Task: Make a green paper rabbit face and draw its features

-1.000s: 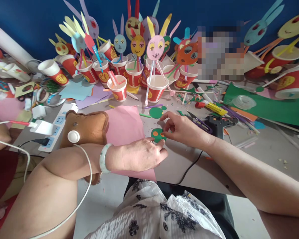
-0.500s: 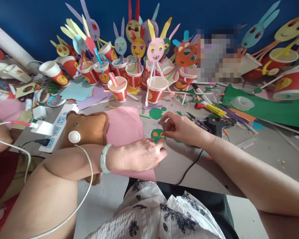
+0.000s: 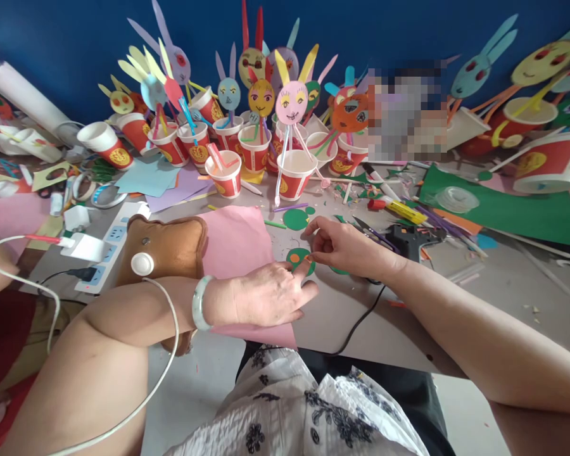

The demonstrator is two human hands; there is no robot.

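A green paper disc [image 3: 291,266] lies on the table in front of me, with one orange paper dot [image 3: 294,258] on its left half. My right hand [image 3: 339,244] is at the disc's right edge, thumb and fingertip pinched on a second, small orange dot that is mostly hidden. From the left, my left hand [image 3: 270,294] reaches over a pink paper sheet [image 3: 237,237]. Its fingers are apart and the fingertips rest at the disc's lower edge. Just beyond lies another green disc [image 3: 295,219], and part of a third green piece [image 3: 339,271] shows beneath my right hand.
Paper cups [image 3: 297,174] with rabbit-faced paper figures line the back. A brown cushion [image 3: 166,244] and a power strip [image 3: 116,244] sit left. Right are a black glue gun [image 3: 411,237], a yellow marker [image 3: 406,211], scraps and green paper [image 3: 517,212]. A white cable crosses my left arm.
My left fingertip has slid up the disc toward the right-hand orange dot, now mostly covered. My right hand keeps its pinch there. The view has shifted slightly.
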